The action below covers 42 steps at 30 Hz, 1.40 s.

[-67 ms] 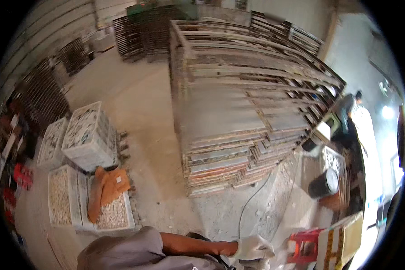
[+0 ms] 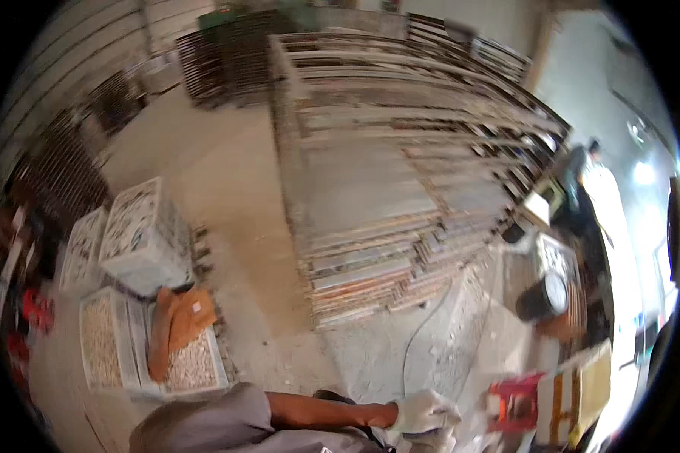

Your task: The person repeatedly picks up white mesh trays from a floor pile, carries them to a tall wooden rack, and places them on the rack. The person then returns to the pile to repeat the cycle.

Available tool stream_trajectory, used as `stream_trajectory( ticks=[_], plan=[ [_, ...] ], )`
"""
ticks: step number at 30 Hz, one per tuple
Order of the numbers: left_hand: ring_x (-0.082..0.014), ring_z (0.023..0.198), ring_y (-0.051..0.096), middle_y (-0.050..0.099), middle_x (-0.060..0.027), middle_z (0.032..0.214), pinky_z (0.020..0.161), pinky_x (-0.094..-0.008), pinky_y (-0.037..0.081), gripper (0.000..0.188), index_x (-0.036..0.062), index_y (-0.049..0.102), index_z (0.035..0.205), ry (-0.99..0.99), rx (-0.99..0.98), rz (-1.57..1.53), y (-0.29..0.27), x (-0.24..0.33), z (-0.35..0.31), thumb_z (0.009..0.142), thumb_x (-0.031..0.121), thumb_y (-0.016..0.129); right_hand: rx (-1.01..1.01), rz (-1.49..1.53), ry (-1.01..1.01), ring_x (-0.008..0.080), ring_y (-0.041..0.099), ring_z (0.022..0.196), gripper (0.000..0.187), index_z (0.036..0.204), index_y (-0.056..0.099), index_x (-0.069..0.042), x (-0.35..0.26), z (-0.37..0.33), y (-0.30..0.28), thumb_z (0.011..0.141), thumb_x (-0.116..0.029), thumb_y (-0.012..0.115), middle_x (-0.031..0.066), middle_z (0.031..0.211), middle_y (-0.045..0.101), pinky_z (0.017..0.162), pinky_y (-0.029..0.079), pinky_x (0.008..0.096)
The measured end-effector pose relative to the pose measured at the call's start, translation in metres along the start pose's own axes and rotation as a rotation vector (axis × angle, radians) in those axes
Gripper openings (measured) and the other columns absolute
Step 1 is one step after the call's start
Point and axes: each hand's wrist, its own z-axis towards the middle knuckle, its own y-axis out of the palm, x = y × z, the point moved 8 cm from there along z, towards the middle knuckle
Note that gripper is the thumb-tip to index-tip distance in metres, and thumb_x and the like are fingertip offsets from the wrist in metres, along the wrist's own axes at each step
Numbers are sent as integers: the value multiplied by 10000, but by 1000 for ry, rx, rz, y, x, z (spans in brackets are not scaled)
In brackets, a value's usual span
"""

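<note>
My left hand (image 2: 423, 411), in a white glove, is at the bottom edge, right of the middle. The bare forearm and grey sleeve (image 2: 211, 419) reach across to it from the lower left. Its fingers look curled together; whatever they may hold does not show. Just beneath is more pale glove, seemingly my right hand (image 2: 437, 439), mostly cut off by the picture edge and hidden by the left. Nearest to the hands on the right is a red plastic stool (image 2: 514, 402), with a pale box with yellowish tape (image 2: 574, 396) beside it.
Ahead stands a big slatted rack (image 2: 355, 117) above stacked slabs (image 2: 363, 275). White crates (image 2: 147, 260) of small pieces stand left, one with an orange-brown cloth (image 2: 189, 317) over it. A cable (image 2: 409, 351) crosses the floor. Right are a black bucket (image 2: 542, 297) and a person (image 2: 579, 177).
The view has turned slightly, so the rack and the things on the right sit a little further left. My hands keep almost the same place and pose.
</note>
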Motion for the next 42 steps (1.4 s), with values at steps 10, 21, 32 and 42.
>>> stream_trajectory(
  ticks=[10, 21, 32, 42],
  plan=[
    [-138, 595, 561, 590, -76, 623, 550, -283, 446, 255, 6, 620, 728, 60, 485, 565, -46, 19, -6, 832, 174, 458, -39, 313, -35, 182, 579, 770, 378, 1115, 423, -72, -57, -16, 20, 756, -110, 534, 122, 827, 577, 626, 444, 291],
    [-205, 576, 516, 546, -105, 613, 577, -313, 426, 331, -53, 552, 727, 121, 680, 577, -82, 10, 41, 856, 238, 460, 199, 1046, 133, 136, 495, 910, 366, 1133, 484, 16, 10, -81, 11, 888, -251, 430, 81, 1017, 550, 788, 404, 246],
    [-180, 589, 575, 576, -114, 662, 550, -295, 472, 372, -33, 560, 755, -235, -226, 170, 50, -19, 69, 864, 310, 465, 747, 184, -227, 181, 430, 1083, 623, 1274, 328, -56, 24, -92, -91, 754, -211, 635, 119, 1223, 428, 893, 382, 312],
    [-185, 607, 566, 578, -106, 701, 561, -283, 461, 398, -27, 544, 792, -447, -146, -93, 145, -33, 88, 884, 331, 397, 382, 897, -124, 57, 474, 716, 402, 1060, 551, 22, 102, -85, -122, 769, -246, 624, -5, 813, 567, 601, 407, 198]
  ],
)
